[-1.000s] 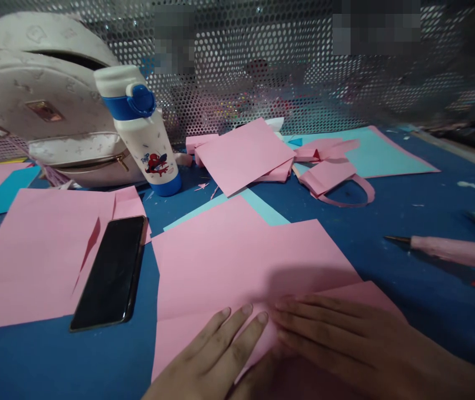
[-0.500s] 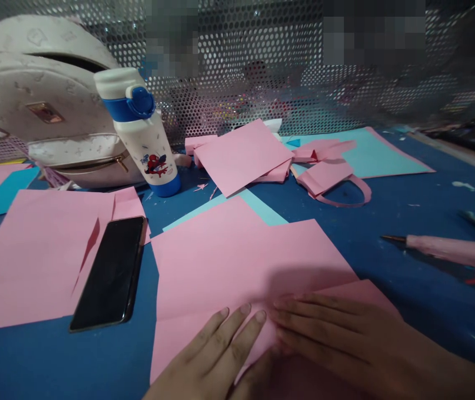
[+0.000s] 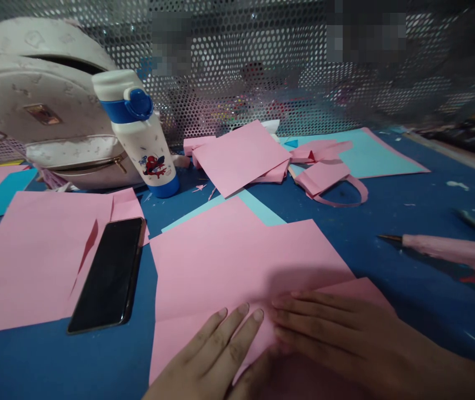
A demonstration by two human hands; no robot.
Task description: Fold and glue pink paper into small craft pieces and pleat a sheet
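Note:
A large sheet of pink paper (image 3: 220, 266) with a faint crease lies in front of me. My left hand (image 3: 212, 355) rests flat on its lower part, fingers stretched out. My right hand (image 3: 337, 333) lies flat across the right side, fingers straight and close together, their tips just short of the left fingertips. Under the right hand a folded-over part of the pink paper (image 3: 362, 290) shows; its lower portion is in shadow and partly hidden by the hands. Light blue paper (image 3: 262, 208) peeks out beneath the sheet's far edge.
On the left, a black phone (image 3: 110, 272) overlaps another pink sheet (image 3: 41, 255). Behind stand a white-and-blue bottle (image 3: 145, 144) and a white backpack (image 3: 54, 105). Pink paper pieces (image 3: 241, 158) lie at the back, before a perforated metal panel (image 3: 229, 83). A pink glue gun (image 3: 449, 248) is at right.
Both hands stay almost where they were on the pink paper. The whole view has shifted very slightly.

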